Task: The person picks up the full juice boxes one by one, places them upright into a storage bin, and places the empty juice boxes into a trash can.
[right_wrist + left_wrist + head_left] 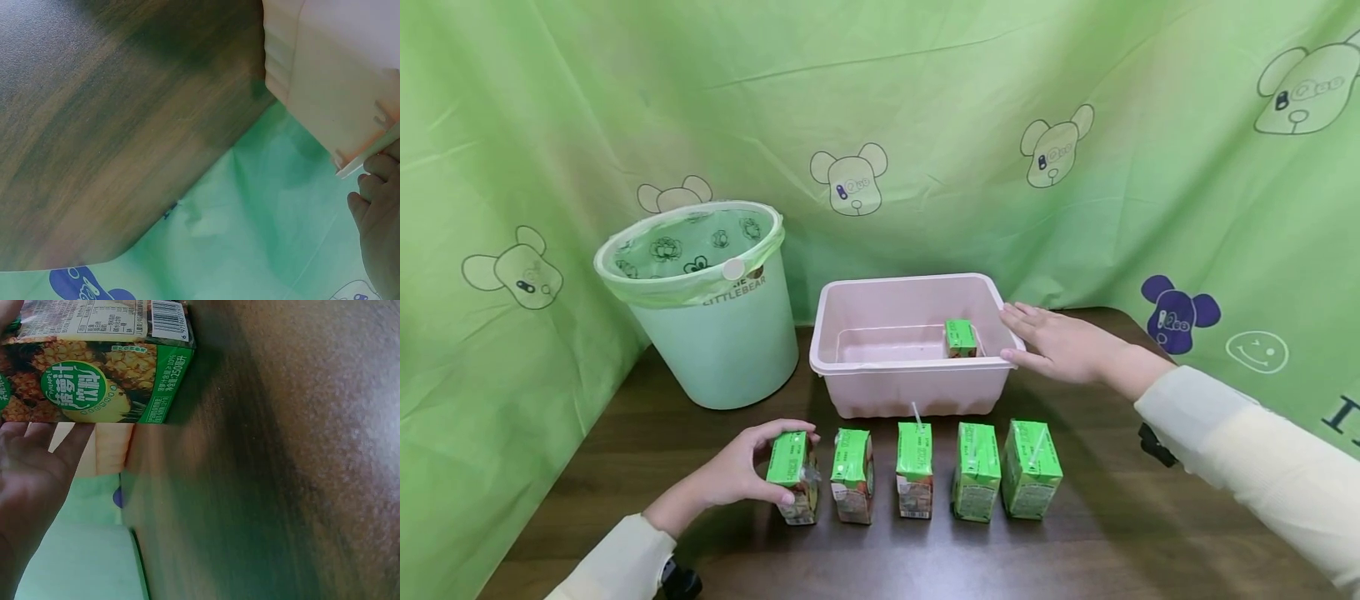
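My left hand (741, 468) has its thumb and fingers around the leftmost juice box (788, 460), which stands on the table. The left wrist view shows pineapples printed on that box (94, 381), with the hand (34, 481) against it. My right hand (1063, 343) rests on the right rim of the pink basket (917, 379), fingers extended; in the right wrist view the fingertips of the hand (381, 212) meet the basket's edge (369, 153). One green-topped box (960, 337) lies inside the basket at its right.
Several more juice boxes stand in a row right of the held one, among them a middle box (914, 471) with a straw and the rightmost box (1032, 471). A lined green bin (722, 350) stands left of the basket. A green curtain (925, 83) hangs behind.
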